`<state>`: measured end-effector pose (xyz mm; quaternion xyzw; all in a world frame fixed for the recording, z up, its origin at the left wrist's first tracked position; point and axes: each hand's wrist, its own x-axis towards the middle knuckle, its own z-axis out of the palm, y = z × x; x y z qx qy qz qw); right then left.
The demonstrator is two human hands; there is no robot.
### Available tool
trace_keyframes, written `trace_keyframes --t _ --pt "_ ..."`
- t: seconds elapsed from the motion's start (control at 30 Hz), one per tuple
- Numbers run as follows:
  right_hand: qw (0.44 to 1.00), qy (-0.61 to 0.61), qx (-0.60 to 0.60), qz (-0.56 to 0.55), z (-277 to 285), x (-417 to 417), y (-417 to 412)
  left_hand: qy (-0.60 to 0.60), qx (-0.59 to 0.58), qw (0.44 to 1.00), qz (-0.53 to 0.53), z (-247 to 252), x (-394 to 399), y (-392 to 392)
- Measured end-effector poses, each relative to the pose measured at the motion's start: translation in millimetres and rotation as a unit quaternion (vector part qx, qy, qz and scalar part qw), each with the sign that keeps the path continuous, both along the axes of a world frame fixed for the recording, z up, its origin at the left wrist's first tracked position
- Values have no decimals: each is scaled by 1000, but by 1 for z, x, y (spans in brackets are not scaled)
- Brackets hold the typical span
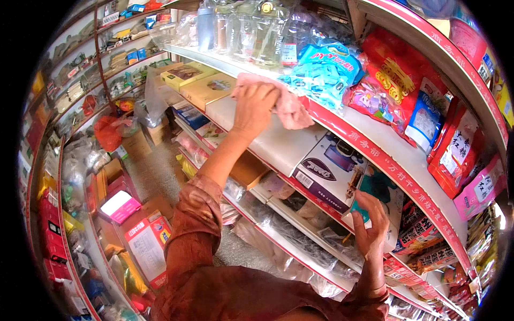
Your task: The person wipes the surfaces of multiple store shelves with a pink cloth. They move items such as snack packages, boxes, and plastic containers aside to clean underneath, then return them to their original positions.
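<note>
My left hand [257, 104] grips a pink cloth [295, 106] against the front edge of a white metal shelf [357, 120] with a red printed strip. Part of the cloth hangs over that edge. Just behind it on the shelf are a blue bag of wrapped sweets [325, 74] and several clear plastic drink bottles [269, 34]. My right hand [371, 222] is held lower right with nothing in it, thumb and fingers apart. It is nearest to a boxed product [335, 168] and a teal-printed box [373, 190] on the shelf below.
Red packets [389, 76] and a pink bag [480, 186] line the shelf at right. Flat gift boxes [207, 90] stick out on the lower shelf at left. Open cartons [146, 244] stand on the floor, and a stocked rack [60, 224] borders the aisle at left.
</note>
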<state>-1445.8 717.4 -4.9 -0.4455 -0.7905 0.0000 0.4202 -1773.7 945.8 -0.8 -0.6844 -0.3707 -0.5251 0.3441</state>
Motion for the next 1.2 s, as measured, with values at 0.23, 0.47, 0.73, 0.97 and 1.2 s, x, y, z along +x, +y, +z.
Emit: trace_keyframes --t 0.23,0.47,0.73,0.97,1.2 --pt "997 26 -49 -54 -25 48 -21 -37 26 999 25 -6 -5 11" --pt "989 114 -90 -40 -57 81 -23 -200 127 971 -32 19 -22 -13" --pt "983 111 -128 67 -62 37 1 -67 45 996 34 -4 -33 34" --pt "985 62 -109 121 -58 -47 48 -11 40 999 22 3 -84 57" --pt "993 43 -77 76 -53 -174 125 -22 66 997 -26 -2 -201 141"
